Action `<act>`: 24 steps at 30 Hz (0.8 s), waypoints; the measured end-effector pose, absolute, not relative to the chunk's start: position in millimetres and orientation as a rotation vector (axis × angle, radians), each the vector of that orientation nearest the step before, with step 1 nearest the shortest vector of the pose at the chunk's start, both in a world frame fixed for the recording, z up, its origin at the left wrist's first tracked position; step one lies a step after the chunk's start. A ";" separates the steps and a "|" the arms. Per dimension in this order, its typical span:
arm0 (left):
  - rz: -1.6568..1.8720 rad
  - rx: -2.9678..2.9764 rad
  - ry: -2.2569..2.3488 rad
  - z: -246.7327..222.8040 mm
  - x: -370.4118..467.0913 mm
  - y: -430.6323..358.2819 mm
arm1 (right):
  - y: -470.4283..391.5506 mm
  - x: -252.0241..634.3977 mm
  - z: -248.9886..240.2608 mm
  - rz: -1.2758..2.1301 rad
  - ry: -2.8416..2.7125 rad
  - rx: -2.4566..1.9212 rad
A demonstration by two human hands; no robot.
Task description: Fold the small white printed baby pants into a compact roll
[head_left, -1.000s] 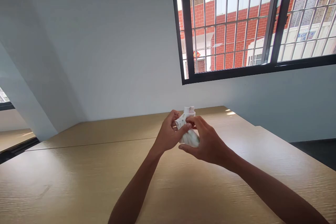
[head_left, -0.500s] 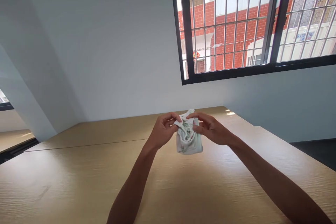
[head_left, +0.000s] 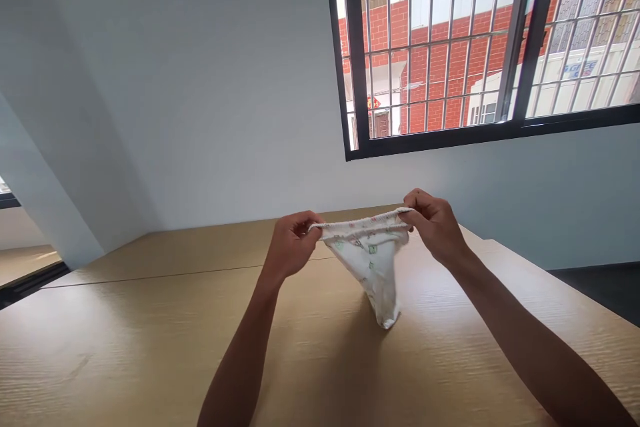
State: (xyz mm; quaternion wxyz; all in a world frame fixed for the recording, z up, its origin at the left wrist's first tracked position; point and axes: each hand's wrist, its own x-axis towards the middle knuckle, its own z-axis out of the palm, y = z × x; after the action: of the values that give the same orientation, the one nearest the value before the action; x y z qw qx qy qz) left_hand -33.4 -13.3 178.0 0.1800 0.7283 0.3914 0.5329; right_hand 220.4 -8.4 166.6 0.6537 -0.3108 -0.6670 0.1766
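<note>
A pair of white underpants (head_left: 373, 260) with a small green and pink print is stretched out between my hands. My left hand (head_left: 293, 243) pinches one end of the elastic waistband, and my right hand (head_left: 435, 223) pinches the other end, held slightly higher. Below the taut band the cloth narrows to a folded tip that hangs down close to the tabletop. Whether this tip touches the wood I cannot tell.
A light wood table (head_left: 150, 347) spreads beneath my arms, with a seam running across it near the back. Behind it rises a pale wall (head_left: 225, 93). A barred window (head_left: 440, 47) in a black frame is at the upper right.
My hands have moved apart, the right one farther to the right and up. The underpants, bunched into a small bundle before, are now opened out with the waistband pulled wide.
</note>
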 end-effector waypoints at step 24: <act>1.002 2.254 0.685 183.2 -15.4 -68.5 | -36.5 180.7 197.2 0.271 -1.518 -0.613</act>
State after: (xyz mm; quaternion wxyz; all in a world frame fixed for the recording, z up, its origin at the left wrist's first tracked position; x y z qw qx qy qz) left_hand -15.4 -68.5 183.2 0.2866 0.8435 0.2562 0.3751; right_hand 180.7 -36.5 197.2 0.6752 -0.2724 -0.6748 0.1206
